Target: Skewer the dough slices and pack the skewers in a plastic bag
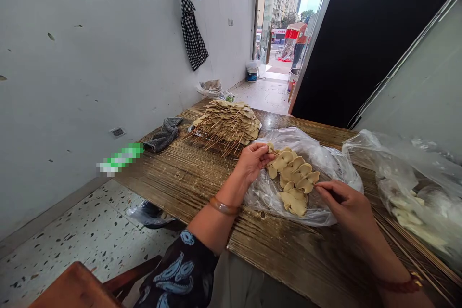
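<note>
My left hand [252, 160] is closed in a pinch on a small beige slice [270, 147], with what looks like a thin stick by the fingertips. Just right of it, thin rounded beige slices [296, 173] lie overlapping on a clear plastic bag [265, 197]. My right hand [344, 202] is also pinched, its fingertips at the right edge of these slices; whatever lies between them is too small to make out. Beyond my left hand, a large heap of skewered slices [231, 122] rests on a tray, bamboo ends pointing towards me.
Loose bamboo sticks [415, 250] lie at the right of the wooden table [173, 183], beside a plastic bag of pale pieces [418, 207]. A grey cloth [164, 135] lies near the left edge. A wooden chair [75, 288] stands at lower left. Someone [300, 41] stands outside the doorway.
</note>
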The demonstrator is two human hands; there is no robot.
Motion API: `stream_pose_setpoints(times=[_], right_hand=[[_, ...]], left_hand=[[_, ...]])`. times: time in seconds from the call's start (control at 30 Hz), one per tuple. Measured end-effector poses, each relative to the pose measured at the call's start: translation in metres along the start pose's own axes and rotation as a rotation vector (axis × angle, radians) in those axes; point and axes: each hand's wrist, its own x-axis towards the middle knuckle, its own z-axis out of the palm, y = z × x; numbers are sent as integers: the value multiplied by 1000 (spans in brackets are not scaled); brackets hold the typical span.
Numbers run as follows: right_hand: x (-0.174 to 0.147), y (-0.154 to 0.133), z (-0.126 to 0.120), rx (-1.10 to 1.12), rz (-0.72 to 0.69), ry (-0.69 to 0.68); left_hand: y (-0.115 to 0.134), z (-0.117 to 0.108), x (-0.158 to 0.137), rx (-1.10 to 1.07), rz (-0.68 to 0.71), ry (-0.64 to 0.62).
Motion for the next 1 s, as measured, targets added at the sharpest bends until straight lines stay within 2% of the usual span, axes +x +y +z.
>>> stream_pose_setpoints(times=[0.2, 0.47, 0.83, 1.0], right_hand=[[0, 1, -2, -22, 4, -17], [0, -1, -1, -20, 7, -13], [1, -5, 3, 16, -18, -14], [1, -5, 3, 47, 33, -51]], left_hand=[[0, 4, -3, 100, 157, 31], [-4, 3, 1, 182, 244, 36], [-6, 3, 1, 236, 215, 20], [-4, 6, -2, 274, 206, -3]])
